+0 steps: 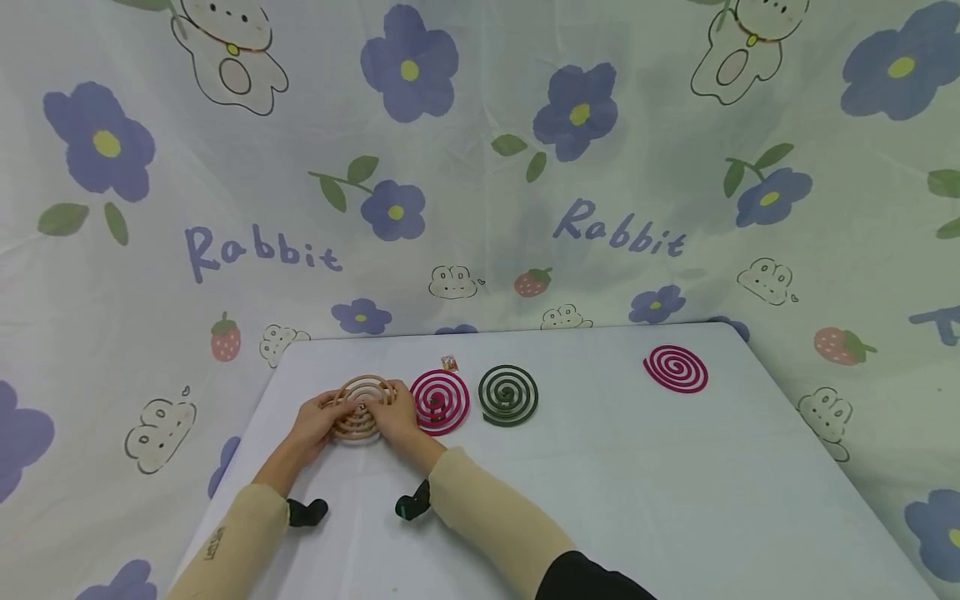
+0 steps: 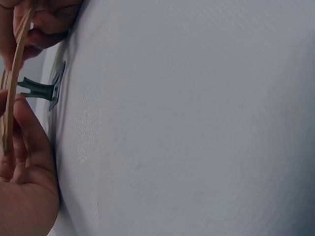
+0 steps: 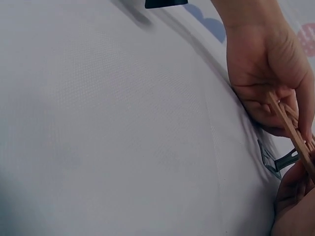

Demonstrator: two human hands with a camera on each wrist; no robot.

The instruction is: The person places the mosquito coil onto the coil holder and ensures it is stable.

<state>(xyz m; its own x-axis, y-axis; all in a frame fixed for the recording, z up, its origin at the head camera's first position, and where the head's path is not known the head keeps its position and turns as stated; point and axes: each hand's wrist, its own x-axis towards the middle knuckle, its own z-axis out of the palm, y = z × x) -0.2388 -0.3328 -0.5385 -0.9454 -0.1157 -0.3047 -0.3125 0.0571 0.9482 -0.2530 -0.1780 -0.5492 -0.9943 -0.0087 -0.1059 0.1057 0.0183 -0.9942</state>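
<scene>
Tan spiral coil, pinched by both hands, above white tabletop, flower-printed cloth behind

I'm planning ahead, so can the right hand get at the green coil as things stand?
Probably not just yet: the right hand is holding the tan coil. Otherwise the way seems free, with only a pink coil between it and the green coil.
</scene>
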